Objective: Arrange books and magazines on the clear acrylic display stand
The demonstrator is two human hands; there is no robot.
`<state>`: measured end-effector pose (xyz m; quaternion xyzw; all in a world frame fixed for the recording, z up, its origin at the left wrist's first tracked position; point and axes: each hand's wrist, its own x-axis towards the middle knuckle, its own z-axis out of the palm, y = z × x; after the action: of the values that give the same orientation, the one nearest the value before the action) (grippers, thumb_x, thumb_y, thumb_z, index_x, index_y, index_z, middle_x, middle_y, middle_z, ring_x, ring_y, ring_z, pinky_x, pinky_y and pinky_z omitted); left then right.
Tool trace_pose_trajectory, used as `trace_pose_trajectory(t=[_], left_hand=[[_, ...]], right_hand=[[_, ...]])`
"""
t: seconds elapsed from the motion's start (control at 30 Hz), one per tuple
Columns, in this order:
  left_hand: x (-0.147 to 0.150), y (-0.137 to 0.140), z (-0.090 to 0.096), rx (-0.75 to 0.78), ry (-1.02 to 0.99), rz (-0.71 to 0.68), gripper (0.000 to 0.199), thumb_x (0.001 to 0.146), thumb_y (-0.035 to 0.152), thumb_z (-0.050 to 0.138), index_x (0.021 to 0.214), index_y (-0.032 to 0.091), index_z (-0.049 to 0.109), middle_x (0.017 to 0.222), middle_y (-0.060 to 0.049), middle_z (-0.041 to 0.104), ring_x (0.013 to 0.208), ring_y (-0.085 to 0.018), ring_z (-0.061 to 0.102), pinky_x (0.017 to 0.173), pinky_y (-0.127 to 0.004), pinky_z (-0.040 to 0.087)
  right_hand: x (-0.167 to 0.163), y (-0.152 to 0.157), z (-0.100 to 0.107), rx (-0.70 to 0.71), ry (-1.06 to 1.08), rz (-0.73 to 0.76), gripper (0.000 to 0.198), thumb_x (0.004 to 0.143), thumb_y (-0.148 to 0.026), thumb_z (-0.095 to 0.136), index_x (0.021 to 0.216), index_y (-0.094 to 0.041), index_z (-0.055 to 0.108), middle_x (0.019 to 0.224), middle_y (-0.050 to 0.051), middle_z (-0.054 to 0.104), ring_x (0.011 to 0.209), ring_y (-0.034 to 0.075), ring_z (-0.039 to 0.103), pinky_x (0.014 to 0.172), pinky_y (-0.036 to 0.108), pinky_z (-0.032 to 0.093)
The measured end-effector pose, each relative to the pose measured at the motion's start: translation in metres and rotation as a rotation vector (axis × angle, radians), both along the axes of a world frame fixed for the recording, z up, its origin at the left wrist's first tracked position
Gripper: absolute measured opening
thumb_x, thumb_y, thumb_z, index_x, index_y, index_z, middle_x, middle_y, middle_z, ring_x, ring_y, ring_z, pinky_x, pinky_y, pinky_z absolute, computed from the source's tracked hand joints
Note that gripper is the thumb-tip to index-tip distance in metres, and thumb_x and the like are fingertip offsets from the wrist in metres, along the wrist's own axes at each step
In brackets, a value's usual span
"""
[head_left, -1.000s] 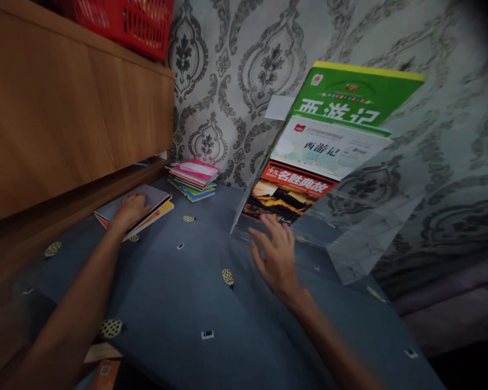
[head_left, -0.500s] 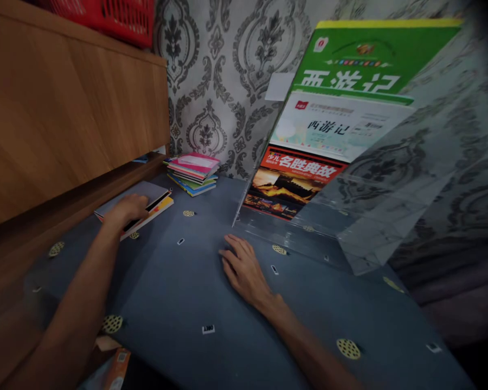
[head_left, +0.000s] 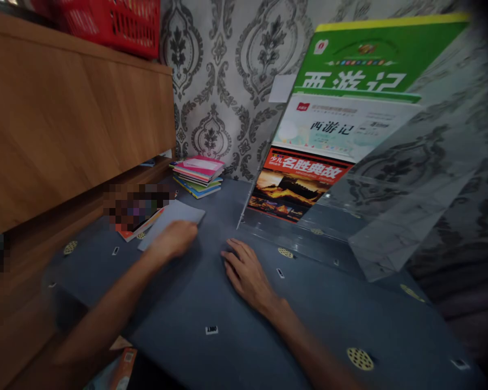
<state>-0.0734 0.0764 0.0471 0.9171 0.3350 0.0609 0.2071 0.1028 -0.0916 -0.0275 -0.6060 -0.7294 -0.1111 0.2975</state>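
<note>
My left hand (head_left: 175,239), slightly blurred, is closed on the near right side of a thin grey-blue book (head_left: 174,214). Its cover shows no print that I can make out. Just left of it lies another book (head_left: 126,234) with an orange edge, its cover pixelated. My right hand (head_left: 246,271) rests on the dark blue patterned tabletop (head_left: 179,330), palm down with fingers extended, holding nothing. Beyond that hand stands a clear stepped display rack (head_left: 374,254). It carries a green book (head_left: 361,59), a white book (head_left: 329,124) and a red-and-black book (head_left: 295,187).
A stack of thin colourful books (head_left: 199,176) sits at the back by the patterned wall. Along the left runs a wooden cabinet (head_left: 85,130), with a red plastic basket (head_left: 134,27) on top. Below the table's near edge, an orange-edged book (head_left: 124,368) is partly visible.
My left hand has moved right with the grey-blue book, drawing it off the pile and uncovering the book beneath. My right hand stays on the tabletop. The view has shifted slightly.
</note>
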Motion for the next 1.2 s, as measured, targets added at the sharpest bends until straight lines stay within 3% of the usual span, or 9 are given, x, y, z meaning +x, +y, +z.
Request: trace_pose_trajectory(t=[0.13, 0.27, 0.33, 0.43, 0.5, 0.57, 0.8, 1.07, 1.2], left_hand=[[0.014, -0.036, -0.01, 0.039, 0.013, -0.15, 0.026, 0.089, 0.019, 0.049, 0.101, 0.016, 0.072, 0.1, -0.022, 0.073, 0.101, -0.041, 0.068, 0.096, -0.056, 0.047], [0.008, -0.025, -0.001, 0.071, 0.046, -0.207, 0.027, 0.092, 0.046, 0.056, 0.097, 0.027, 0.074, 0.093, -0.012, 0.075, 0.096, -0.034, 0.069, 0.094, -0.048, 0.05], [-0.004, 0.001, 0.005, 0.103, 0.122, -0.099, 0.033, 0.093, 0.051, 0.052, 0.104, 0.027, 0.072, 0.098, -0.01, 0.075, 0.099, -0.032, 0.068, 0.093, -0.044, 0.05], [-0.031, 0.047, 0.005, 0.211, 0.183, 0.177, 0.041, 0.096, 0.039, 0.043, 0.119, 0.014, 0.065, 0.123, -0.023, 0.067, 0.119, -0.039, 0.06, 0.097, -0.053, 0.047], [-0.049, 0.072, 0.0, 0.327, 0.286, 0.415, 0.051, 0.096, 0.046, 0.043, 0.131, 0.012, 0.059, 0.141, -0.026, 0.056, 0.131, -0.044, 0.05, 0.101, -0.06, 0.043], [-0.064, 0.088, -0.006, 0.326, 0.346, 0.502, 0.063, 0.096, 0.056, 0.041, 0.14, 0.012, 0.053, 0.151, -0.028, 0.047, 0.137, -0.047, 0.044, 0.102, -0.065, 0.042], [-0.077, 0.103, -0.004, 0.312, 0.475, 0.326, 0.062, 0.095, 0.057, 0.041, 0.13, 0.01, 0.06, 0.133, -0.025, 0.065, 0.118, -0.039, 0.064, 0.094, -0.044, 0.051], [-0.088, 0.118, 0.026, 0.321, 0.518, 0.248, 0.045, 0.098, 0.031, 0.027, 0.109, 0.014, 0.067, 0.107, -0.018, 0.074, 0.09, -0.026, 0.072, 0.076, -0.031, 0.05], [-0.097, 0.132, 0.041, 0.32, 0.466, 0.226, 0.043, 0.097, 0.031, 0.027, 0.107, 0.016, 0.066, 0.108, -0.014, 0.074, 0.092, -0.023, 0.069, 0.079, -0.029, 0.048]], right_hand=[[0.0, 0.001, -0.001, -0.012, -0.002, 0.027, 0.045, 0.096, -0.016, 0.046, 0.141, -0.021, 0.054, 0.14, 0.017, 0.06, 0.133, 0.031, 0.054, 0.105, 0.056, 0.052], [-0.002, 0.0, 0.001, -0.079, -0.024, 0.039, 0.052, 0.096, -0.019, 0.049, 0.148, -0.023, 0.047, 0.145, 0.016, 0.056, 0.133, 0.031, 0.054, 0.104, 0.054, 0.053], [-0.002, 0.0, 0.002, -0.113, -0.038, 0.046, 0.049, 0.096, -0.021, 0.052, 0.145, -0.024, 0.051, 0.144, 0.016, 0.058, 0.13, 0.031, 0.058, 0.101, 0.053, 0.055], [-0.003, -0.001, 0.003, -0.141, -0.058, 0.066, 0.041, 0.096, -0.021, 0.054, 0.136, -0.023, 0.059, 0.139, 0.016, 0.062, 0.128, 0.031, 0.059, 0.101, 0.054, 0.055], [-0.003, 0.001, 0.003, -0.147, -0.061, 0.074, 0.038, 0.096, -0.02, 0.055, 0.133, -0.023, 0.062, 0.136, 0.015, 0.064, 0.13, 0.03, 0.058, 0.101, 0.053, 0.054], [-0.003, 0.003, 0.002, -0.142, -0.057, 0.084, 0.037, 0.096, -0.02, 0.055, 0.132, -0.023, 0.063, 0.135, 0.015, 0.065, 0.131, 0.03, 0.058, 0.101, 0.053, 0.054], [-0.004, 0.008, 0.002, -0.147, -0.058, 0.117, 0.036, 0.097, -0.021, 0.054, 0.132, -0.022, 0.064, 0.134, 0.014, 0.066, 0.131, 0.029, 0.058, 0.104, 0.052, 0.054], [-0.004, 0.007, 0.0, -0.158, -0.061, 0.119, 0.034, 0.099, -0.022, 0.052, 0.131, -0.019, 0.065, 0.136, 0.015, 0.064, 0.132, 0.03, 0.056, 0.106, 0.052, 0.053], [-0.003, 0.008, -0.003, -0.161, -0.064, 0.119, 0.035, 0.098, -0.02, 0.053, 0.131, -0.015, 0.065, 0.136, 0.017, 0.064, 0.132, 0.031, 0.056, 0.106, 0.052, 0.052]])
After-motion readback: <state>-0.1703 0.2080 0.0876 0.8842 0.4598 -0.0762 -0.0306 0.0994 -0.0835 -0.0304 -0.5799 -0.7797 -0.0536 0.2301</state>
